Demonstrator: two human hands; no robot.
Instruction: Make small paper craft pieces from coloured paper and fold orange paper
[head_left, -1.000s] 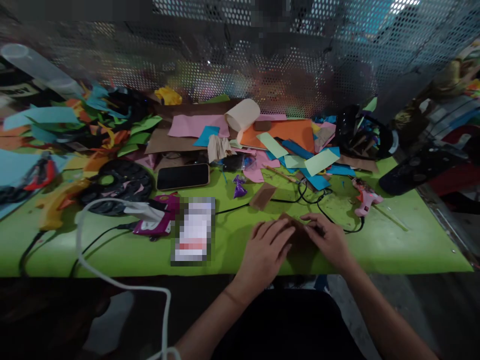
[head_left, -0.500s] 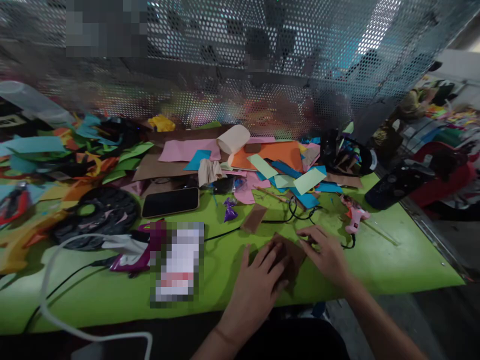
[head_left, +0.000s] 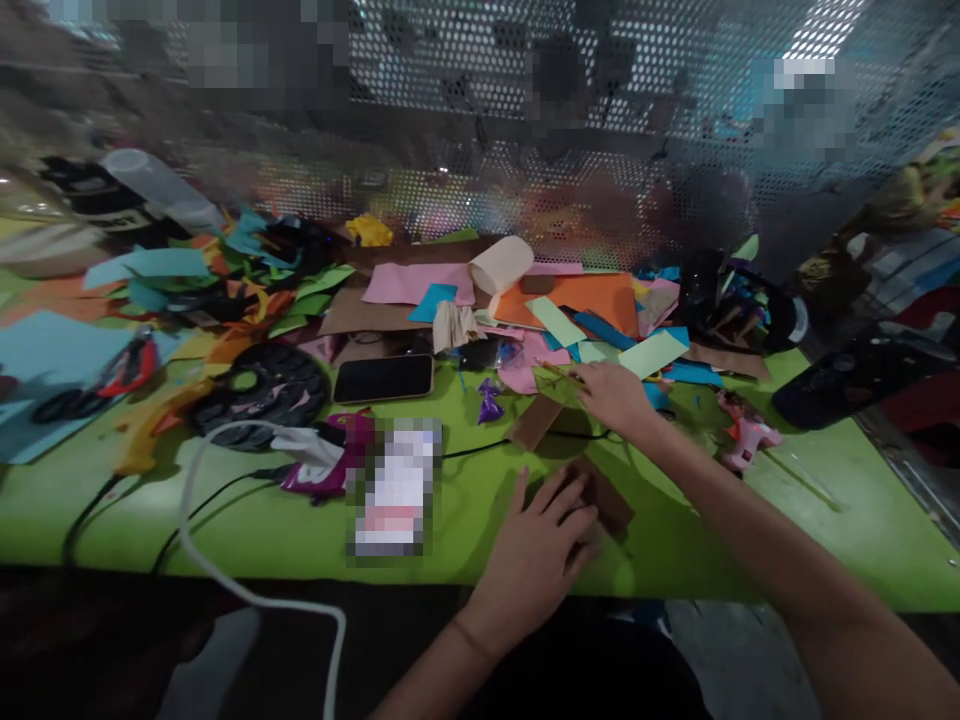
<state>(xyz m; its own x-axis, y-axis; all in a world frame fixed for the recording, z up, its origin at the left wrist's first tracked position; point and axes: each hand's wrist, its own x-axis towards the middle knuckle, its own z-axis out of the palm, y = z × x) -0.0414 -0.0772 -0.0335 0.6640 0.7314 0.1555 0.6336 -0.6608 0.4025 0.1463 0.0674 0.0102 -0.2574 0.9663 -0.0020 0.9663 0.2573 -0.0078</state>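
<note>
My left hand (head_left: 536, 545) rests palm down near the table's front edge, its fingers bent over a piece of brown cardboard (head_left: 609, 502) and holding it. The little finger stands apart from the others. Farther up, my right hand (head_left: 613, 398) is at a thin pencil-like stick (head_left: 553, 372), its fingertips closed over the right end, which they hide. A second small piece of brown cardboard (head_left: 534, 422) lies between the hands and the purple scrap (head_left: 490, 400).
A lit phone (head_left: 399, 485), a dark phone (head_left: 384, 379) and a magenta glue gun (head_left: 322, 470) with its cord lie to the left. Coloured paper (head_left: 570, 300) piles along the mesh wall. At right are a pink glue gun (head_left: 742, 440) and a dark bottle (head_left: 832, 375).
My right hand has left the cardboard and moved up and away to the stick. My left hand stays on the cardboard. The view has turned slightly left.
</note>
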